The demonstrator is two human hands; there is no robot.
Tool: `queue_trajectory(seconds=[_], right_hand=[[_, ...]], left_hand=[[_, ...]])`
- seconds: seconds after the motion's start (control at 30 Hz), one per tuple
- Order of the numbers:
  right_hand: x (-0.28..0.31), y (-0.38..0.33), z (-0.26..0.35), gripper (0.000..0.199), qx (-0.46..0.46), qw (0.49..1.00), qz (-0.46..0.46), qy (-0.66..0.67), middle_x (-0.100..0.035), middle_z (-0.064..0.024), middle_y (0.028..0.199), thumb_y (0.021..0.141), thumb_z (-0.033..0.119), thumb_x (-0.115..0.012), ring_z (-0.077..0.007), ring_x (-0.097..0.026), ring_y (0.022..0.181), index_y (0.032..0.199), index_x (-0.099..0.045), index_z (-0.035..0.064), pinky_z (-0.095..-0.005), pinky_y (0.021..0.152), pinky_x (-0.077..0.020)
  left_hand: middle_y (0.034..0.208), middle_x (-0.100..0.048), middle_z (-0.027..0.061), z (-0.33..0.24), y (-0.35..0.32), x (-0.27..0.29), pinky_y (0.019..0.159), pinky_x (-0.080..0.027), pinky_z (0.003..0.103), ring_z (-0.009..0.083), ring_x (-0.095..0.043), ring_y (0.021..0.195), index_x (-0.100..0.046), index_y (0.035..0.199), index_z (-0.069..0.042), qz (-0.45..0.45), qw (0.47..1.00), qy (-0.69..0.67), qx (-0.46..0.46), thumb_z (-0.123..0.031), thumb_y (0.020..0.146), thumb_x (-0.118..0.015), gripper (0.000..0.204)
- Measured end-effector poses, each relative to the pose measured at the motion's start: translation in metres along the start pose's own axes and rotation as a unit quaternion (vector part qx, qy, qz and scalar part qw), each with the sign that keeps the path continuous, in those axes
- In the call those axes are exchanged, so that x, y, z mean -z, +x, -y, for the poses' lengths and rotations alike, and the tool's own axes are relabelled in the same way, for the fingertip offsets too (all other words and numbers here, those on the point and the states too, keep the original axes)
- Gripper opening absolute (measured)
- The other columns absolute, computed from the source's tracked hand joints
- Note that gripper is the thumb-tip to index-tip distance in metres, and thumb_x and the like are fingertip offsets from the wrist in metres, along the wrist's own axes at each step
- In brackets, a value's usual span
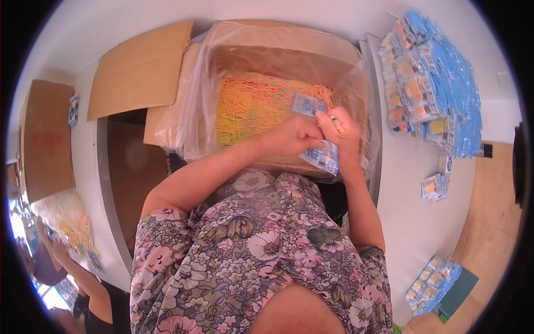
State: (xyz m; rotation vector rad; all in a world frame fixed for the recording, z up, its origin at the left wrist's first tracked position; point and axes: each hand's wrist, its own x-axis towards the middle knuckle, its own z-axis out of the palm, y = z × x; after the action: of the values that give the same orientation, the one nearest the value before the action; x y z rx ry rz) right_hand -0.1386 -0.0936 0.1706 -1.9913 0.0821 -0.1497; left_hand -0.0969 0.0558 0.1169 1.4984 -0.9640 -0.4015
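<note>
A white table (411, 239) spreads wide. Beyond its far side stands a plain, pale wall (130, 25). To the right of the table lies a light brown floor (498, 214) that looks like wood, with faint seams. To the table's left glares bright white light (18, 220); its source cannot be made out.
</note>
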Motion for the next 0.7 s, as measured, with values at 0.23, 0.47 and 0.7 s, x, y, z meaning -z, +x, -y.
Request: queue_trajectory(seconds=[0.23,0.47,0.7], right_hand=[[0.032,0.031,-0.003,0.016,-0.023,0.991,-0.119,0.063,-0.054,0.0022,0.064,0.085,0.012,-0.063,-0.004,-0.051,0.057,0.074,-0.057,0.0023,-0.0205,0.049,-0.0397],[0.04,0.028,0.027,0.014,-0.123,0.967,0.044,0.219,-0.052,0.0038,0.061,0.084,0.011,-0.063,-0.0038,-0.05,0.05,0.072,-0.057,0.0063,-0.0183,0.041,-0.0332],[0.047,0.028,0.023,0.017,-0.075,0.985,0.033,0.152,-0.054,0.0026,0.061,0.084,0.01,-0.064,-0.004,-0.052,0.055,0.07,-0.055,0.0044,-0.0198,0.047,-0.0382]], left_hand=[[0.096,-0.061,0.0052,0.004,-0.004,0.02,0.075,-0.047,0.026,0.0131,-0.058,0.088,-0.068,0.086,0.0,-0.104,0.98,-0.141,0.096,-0.001,0.078,-0.066,0.008],[0.106,-0.061,0.0067,0.006,0.002,0.022,0.089,-0.045,0.029,0.0143,-0.056,0.098,-0.069,0.087,-0.002,-0.124,0.954,-0.243,0.123,0.003,0.079,-0.064,0.011],[0.107,-0.061,0.0076,0.01,0.003,0.02,0.09,-0.044,0.029,0.0161,-0.056,0.101,-0.07,0.089,-0.002,-0.113,0.959,-0.232,0.115,0.003,0.079,-0.064,0.012]])
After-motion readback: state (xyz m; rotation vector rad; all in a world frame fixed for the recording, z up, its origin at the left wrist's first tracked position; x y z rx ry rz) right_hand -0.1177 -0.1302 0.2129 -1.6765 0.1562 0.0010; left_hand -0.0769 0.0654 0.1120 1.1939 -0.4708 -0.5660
